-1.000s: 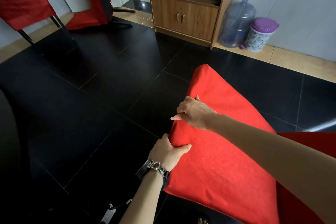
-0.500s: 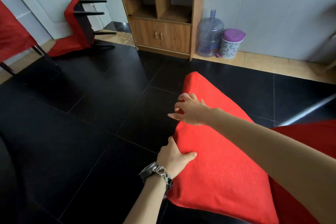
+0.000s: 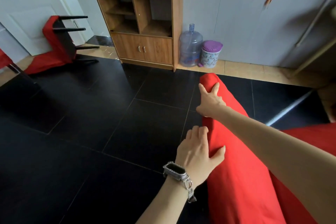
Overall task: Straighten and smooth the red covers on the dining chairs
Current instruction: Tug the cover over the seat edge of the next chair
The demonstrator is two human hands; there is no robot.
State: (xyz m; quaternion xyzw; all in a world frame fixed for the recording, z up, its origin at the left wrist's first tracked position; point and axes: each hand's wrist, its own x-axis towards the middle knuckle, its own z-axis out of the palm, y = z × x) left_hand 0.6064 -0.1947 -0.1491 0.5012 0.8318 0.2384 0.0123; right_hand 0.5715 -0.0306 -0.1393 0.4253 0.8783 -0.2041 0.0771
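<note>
A chair in a red cover (image 3: 236, 165) fills the lower right, its covered back running away from me to a rounded far corner. My right hand (image 3: 211, 99) lies flat with spread fingers on the cover near that far corner. My left hand (image 3: 198, 152), with a silver watch on the wrist, presses against the cover's left edge, thumb on top and fingers down the side. Neither hand pinches the fabric. A second red-covered chair (image 3: 56, 45) lies tipped over at the back left, black legs pointing right.
A wooden cabinet (image 3: 143, 29) stands against the back wall, with a water jug (image 3: 190, 46) and a purple-lidded bin (image 3: 211, 53) to its right. A third red-covered chair (image 3: 2, 60) pokes in at the far left. Black floor tiles (image 3: 81, 123) spread to the left.
My right hand has let go of its pinch and slid forward to the cover's far corner with fingers spread. My left hand has loosened its grip to a flat press. The view has tilted up.
</note>
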